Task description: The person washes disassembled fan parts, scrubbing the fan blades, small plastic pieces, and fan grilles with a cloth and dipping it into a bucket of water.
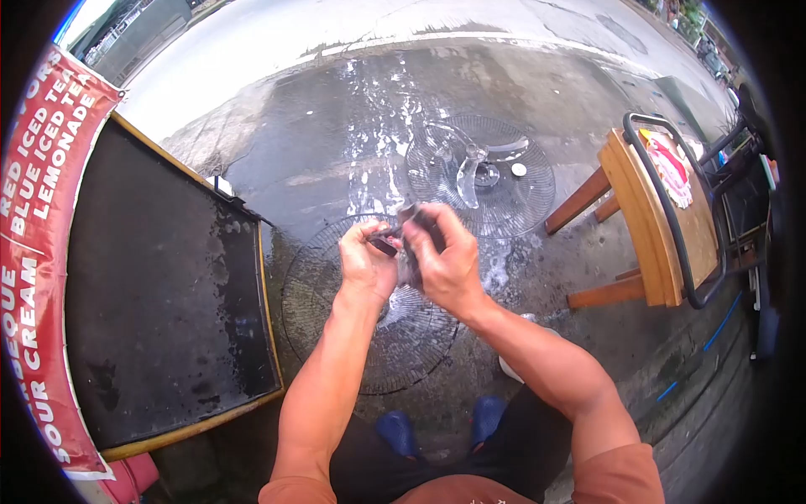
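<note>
In the head view, my left hand point(366, 262) is closed around a small dark object point(384, 244), mostly covered by the fingers, so its kind is unclear. My right hand point(449, 262) presses a dark grey cloth point(409, 267) against it; the cloth is smeared by motion. Both hands meet above the wet ground. Below them lies a round wire fan grille point(323, 336). Beyond them a second fan grille point(525, 206) lies flat, with a clear fan blade point(467, 181) and a small white round piece point(519, 170) on it.
On the left stands a black board point(168, 311) with a yellow edge, beside a red banner point(38, 277). A wooden stool point(642, 227) stands at right with a black metal frame and a colourful packet point(667, 168) on top. Soapy water point(375, 126) streaks the pavement.
</note>
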Action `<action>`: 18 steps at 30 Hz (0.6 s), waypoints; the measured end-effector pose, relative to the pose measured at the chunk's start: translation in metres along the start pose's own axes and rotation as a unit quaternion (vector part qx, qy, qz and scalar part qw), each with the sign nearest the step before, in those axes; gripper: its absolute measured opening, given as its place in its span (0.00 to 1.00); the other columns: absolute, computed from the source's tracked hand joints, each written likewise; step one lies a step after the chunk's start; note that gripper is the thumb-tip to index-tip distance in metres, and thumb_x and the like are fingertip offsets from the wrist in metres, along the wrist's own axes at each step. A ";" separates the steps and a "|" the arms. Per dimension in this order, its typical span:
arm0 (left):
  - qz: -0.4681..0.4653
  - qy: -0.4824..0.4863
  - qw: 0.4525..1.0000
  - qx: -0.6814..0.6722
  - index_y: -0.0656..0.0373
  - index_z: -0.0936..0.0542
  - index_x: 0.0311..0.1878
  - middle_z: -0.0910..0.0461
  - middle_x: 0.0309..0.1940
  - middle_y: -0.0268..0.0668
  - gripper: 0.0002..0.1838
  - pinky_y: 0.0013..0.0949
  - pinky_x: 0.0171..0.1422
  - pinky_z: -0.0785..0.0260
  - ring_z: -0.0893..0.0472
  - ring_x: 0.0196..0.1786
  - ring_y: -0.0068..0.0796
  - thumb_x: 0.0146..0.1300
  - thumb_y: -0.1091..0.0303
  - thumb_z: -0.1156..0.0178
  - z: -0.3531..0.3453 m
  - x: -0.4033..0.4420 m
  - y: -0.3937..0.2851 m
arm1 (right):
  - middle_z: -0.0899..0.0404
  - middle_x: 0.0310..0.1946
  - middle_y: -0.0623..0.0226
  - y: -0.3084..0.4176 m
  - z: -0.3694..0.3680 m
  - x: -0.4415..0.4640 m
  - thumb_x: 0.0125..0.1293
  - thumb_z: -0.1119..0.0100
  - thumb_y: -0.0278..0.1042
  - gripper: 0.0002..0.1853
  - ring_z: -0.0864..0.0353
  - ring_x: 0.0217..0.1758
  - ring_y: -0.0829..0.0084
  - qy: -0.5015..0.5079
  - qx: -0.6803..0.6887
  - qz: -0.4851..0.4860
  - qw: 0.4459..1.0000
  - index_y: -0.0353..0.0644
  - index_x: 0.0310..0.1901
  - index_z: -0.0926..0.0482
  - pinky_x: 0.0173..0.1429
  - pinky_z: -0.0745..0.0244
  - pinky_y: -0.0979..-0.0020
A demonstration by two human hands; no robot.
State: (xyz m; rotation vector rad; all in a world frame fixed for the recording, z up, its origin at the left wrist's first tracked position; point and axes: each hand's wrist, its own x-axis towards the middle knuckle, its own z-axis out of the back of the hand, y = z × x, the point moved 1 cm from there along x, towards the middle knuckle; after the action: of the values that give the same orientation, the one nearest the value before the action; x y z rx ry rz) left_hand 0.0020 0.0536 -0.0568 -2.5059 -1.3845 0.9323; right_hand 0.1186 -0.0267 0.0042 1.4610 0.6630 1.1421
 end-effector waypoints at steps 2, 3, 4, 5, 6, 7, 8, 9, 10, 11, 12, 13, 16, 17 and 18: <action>-0.007 -0.016 1.000 0.004 0.62 0.22 0.33 0.21 0.31 0.40 0.04 0.33 0.41 0.27 0.22 0.34 0.33 0.59 0.71 0.42 0.015 0.008 -0.007 | 0.14 0.39 0.65 0.000 0.003 0.007 0.74 0.38 0.27 0.08 0.18 0.43 0.79 -0.053 0.003 -0.015 0.998 0.35 0.51 0.21 0.46 0.22 0.72; 0.002 0.011 0.999 -0.038 0.62 0.23 0.32 0.22 0.29 0.41 0.03 0.32 0.37 0.29 0.24 0.31 0.33 0.57 0.74 0.41 0.012 0.005 -0.010 | 0.15 0.39 0.69 -0.002 0.004 0.010 0.76 0.39 0.29 0.09 0.20 0.43 0.82 -0.063 -0.006 0.012 0.998 0.36 0.53 0.21 0.46 0.22 0.73; 0.010 0.037 0.998 -0.053 0.63 0.23 0.33 0.21 0.30 0.41 0.03 0.34 0.40 0.28 0.23 0.33 0.34 0.57 0.74 0.42 0.013 0.006 -0.012 | 0.15 0.39 0.69 -0.002 0.006 0.010 0.76 0.39 0.29 0.09 0.20 0.43 0.82 -0.056 0.001 0.004 0.998 0.36 0.53 0.22 0.46 0.22 0.73; 0.018 0.063 0.996 -0.067 0.63 0.22 0.33 0.20 0.31 0.41 0.04 0.35 0.43 0.26 0.22 0.34 0.35 0.56 0.74 0.42 0.014 0.008 -0.015 | 0.15 0.39 0.69 -0.001 0.007 0.010 0.76 0.40 0.29 0.09 0.19 0.43 0.82 -0.049 0.009 -0.003 0.999 0.36 0.53 0.22 0.47 0.22 0.74; 0.026 0.089 0.992 -0.080 0.64 0.22 0.34 0.20 0.32 0.41 0.04 0.36 0.46 0.25 0.21 0.36 0.36 0.56 0.74 0.42 0.010 0.008 -0.016 | 0.15 0.39 0.69 -0.002 0.007 0.010 0.76 0.40 0.29 0.09 0.19 0.43 0.82 -0.044 0.017 -0.011 0.999 0.36 0.53 0.22 0.47 0.22 0.74; 0.012 0.066 0.994 -0.087 0.65 0.21 0.37 0.19 0.37 0.43 0.07 0.39 0.52 0.25 0.20 0.41 0.38 0.56 0.74 0.42 0.007 0.006 -0.015 | 0.15 0.40 0.68 -0.006 0.005 0.008 0.76 0.41 0.29 0.10 0.20 0.44 0.82 -0.026 0.038 -0.030 0.998 0.37 0.54 0.22 0.48 0.22 0.73; -0.001 0.044 0.995 -0.094 0.66 0.20 0.40 0.17 0.41 0.45 0.10 0.42 0.59 0.25 0.19 0.47 0.41 0.55 0.74 0.43 0.003 0.005 -0.012 | 0.15 0.46 0.63 -0.006 0.005 0.005 0.75 0.42 0.26 0.10 0.18 0.49 0.76 0.003 0.069 -0.031 0.997 0.35 0.55 0.22 0.53 0.21 0.69; -0.014 0.023 0.995 -0.100 0.67 0.20 0.43 0.16 0.45 0.47 0.13 0.45 0.65 0.25 0.18 0.53 0.44 0.54 0.74 0.43 -0.004 0.000 -0.011 | 0.15 0.49 0.59 -0.010 0.000 0.004 0.74 0.41 0.24 0.11 0.17 0.52 0.71 0.031 0.046 0.002 0.998 0.35 0.55 0.21 0.57 0.22 0.67; -0.001 0.076 0.993 -0.088 0.68 0.21 0.47 0.18 0.51 0.49 0.16 0.47 0.71 0.30 0.21 0.59 0.46 0.53 0.74 0.43 -0.012 -0.006 -0.010 | 0.16 0.51 0.56 -0.010 -0.004 0.005 0.72 0.41 0.22 0.12 0.16 0.56 0.65 0.059 0.022 0.036 0.997 0.34 0.56 0.21 0.60 0.22 0.64; 0.013 0.128 0.989 -0.076 0.68 0.21 0.51 0.20 0.57 0.51 0.21 0.49 0.76 0.35 0.24 0.65 0.48 0.53 0.74 0.44 -0.020 -0.014 -0.010 | 0.17 0.54 0.51 -0.008 0.001 0.003 0.68 0.39 0.19 0.14 0.17 0.60 0.54 0.108 -0.025 0.013 0.994 0.34 0.55 0.20 0.65 0.24 0.60; 0.026 0.180 0.981 -0.063 0.69 0.22 0.55 0.21 0.62 0.53 0.25 0.51 0.82 0.39 0.27 0.71 0.51 0.52 0.73 0.44 -0.025 -0.019 -0.010 | 0.17 0.53 0.51 -0.009 0.001 0.003 0.67 0.39 0.18 0.15 0.17 0.59 0.53 0.102 -0.028 0.050 0.993 0.35 0.55 0.20 0.64 0.23 0.60; 0.037 0.204 0.976 -0.064 0.71 0.28 0.65 0.30 0.72 0.56 0.34 0.50 0.85 0.44 0.35 0.78 0.51 0.51 0.72 0.45 -0.026 -0.022 -0.010 | 0.17 0.52 0.51 -0.012 0.000 0.005 0.66 0.38 0.18 0.15 0.17 0.58 0.53 0.096 -0.031 0.086 0.991 0.35 0.54 0.20 0.63 0.23 0.60; 0.039 0.215 0.976 -0.024 0.72 0.33 0.70 0.34 0.74 0.56 0.39 0.49 0.85 0.46 0.36 0.78 0.50 0.50 0.72 0.45 -0.037 -0.033 -0.012 | 0.18 0.48 0.50 -0.009 -0.001 0.008 0.62 0.37 0.16 0.14 0.17 0.54 0.51 0.073 -0.053 0.104 0.990 0.36 0.50 0.19 0.57 0.21 0.59; 0.034 0.207 0.978 -0.015 0.73 0.38 0.74 0.36 0.75 0.57 0.43 0.48 0.86 0.47 0.36 0.78 0.50 0.49 0.74 0.46 -0.038 -0.033 -0.011 | 0.18 0.47 0.49 -0.009 0.000 0.009 0.62 0.37 0.16 0.14 0.17 0.53 0.50 0.062 -0.072 0.093 0.991 0.36 0.50 0.20 0.56 0.21 0.58; 0.031 0.215 0.976 -0.002 0.73 0.38 0.75 0.36 0.75 0.57 0.44 0.47 0.86 0.47 0.36 0.78 0.50 0.49 0.74 0.46 -0.037 -0.030 -0.011 | 0.19 0.47 0.49 -0.009 0.001 0.009 0.62 0.37 0.16 0.14 0.17 0.52 0.50 0.051 -0.091 0.083 0.991 0.36 0.49 0.20 0.55 0.21 0.58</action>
State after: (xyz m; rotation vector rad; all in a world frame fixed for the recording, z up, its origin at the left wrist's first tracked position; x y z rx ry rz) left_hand 0.0037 0.0419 -0.0088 -2.5593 -1.1729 0.3562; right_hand 0.1251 -0.0170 -0.0020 1.3278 0.4989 1.3764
